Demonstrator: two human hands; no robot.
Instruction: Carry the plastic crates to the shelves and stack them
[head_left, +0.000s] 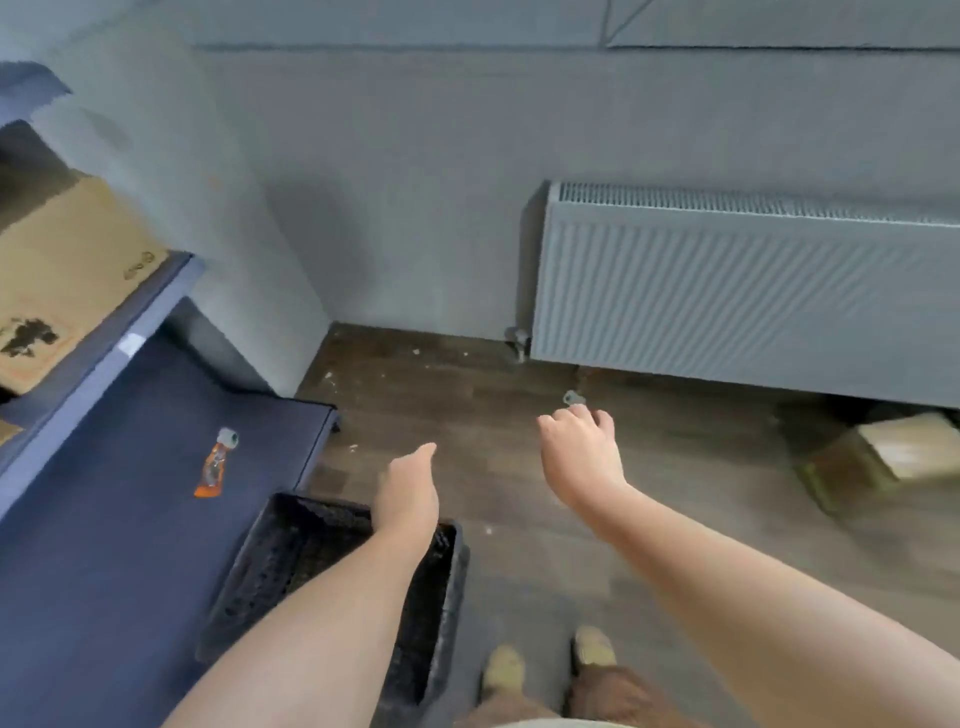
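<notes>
A black plastic crate with perforated walls sits on the dark blue shelf at the lower left, its right side hanging past the shelf's edge. My left hand hovers just above the crate's far right rim and holds nothing; its fingers are hidden behind the back of the hand. Off to the right, my right hand is out over the wooden floor with loosely curled fingers, empty and away from the crate.
An orange pouch with a grey cap lies on the shelf. A cardboard box sits on the upper shelf. A grey radiator lines the wall, with a box on the floor beneath it. My feet stand beside the crate.
</notes>
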